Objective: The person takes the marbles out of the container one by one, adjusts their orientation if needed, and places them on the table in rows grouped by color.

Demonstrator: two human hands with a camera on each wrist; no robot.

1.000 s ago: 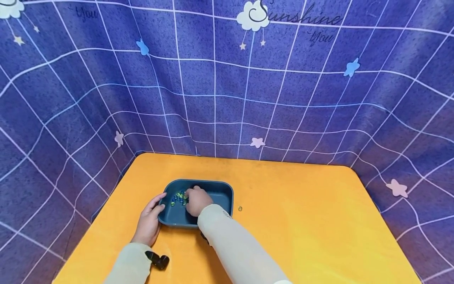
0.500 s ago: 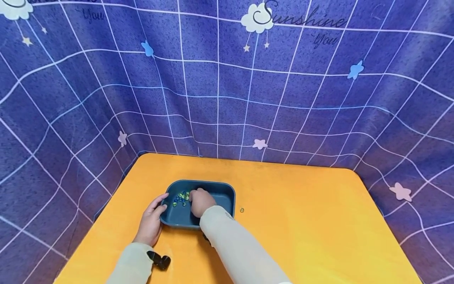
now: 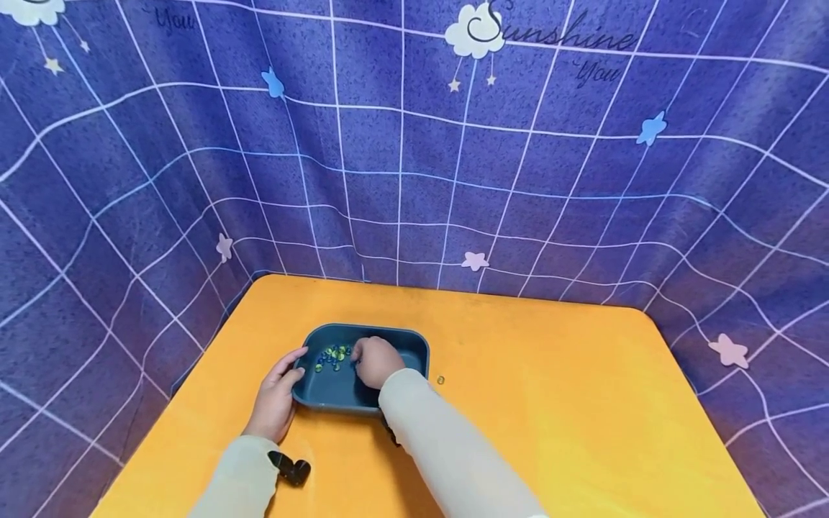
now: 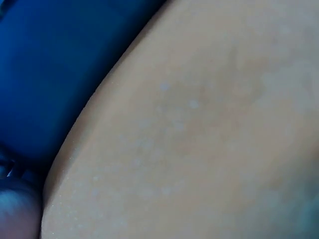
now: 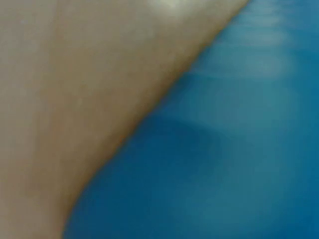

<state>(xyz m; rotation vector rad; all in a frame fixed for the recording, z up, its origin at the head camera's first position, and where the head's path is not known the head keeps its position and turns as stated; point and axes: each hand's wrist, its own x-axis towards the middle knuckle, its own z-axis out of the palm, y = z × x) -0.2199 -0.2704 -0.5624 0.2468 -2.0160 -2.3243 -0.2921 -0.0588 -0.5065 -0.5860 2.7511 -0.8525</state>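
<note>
Nearest the head camera, two pale sleeves (image 3: 447,450) came in over the near part of the desk (image 3: 550,403); a black device (image 3: 296,472) projected from the left cuff. The left hand (image 3: 272,403) held the left end of a dark blue-green tray (image 3: 330,394), thumb and forefinger at its rim. The right hand (image 3: 377,363) reached over the tray's near edge and down inside, fingers curled; their tips were largely hidden and both wrist views blurred, so whether they gripped a marble could not be told. Glass marbles (image 3: 341,355), blue and yellow-green, lay loosely clustered in the tray's left half, just left of those fingers. Tray floor showed in front of the cluster and right of the hand. A lone marble (image 3: 441,380) sat on the desk just outside the right rim. Beyond it, desk surface stretched to the distant right edge. A blue-purple gridded curtain (image 3: 421,194) stood behind the far edge.
</note>
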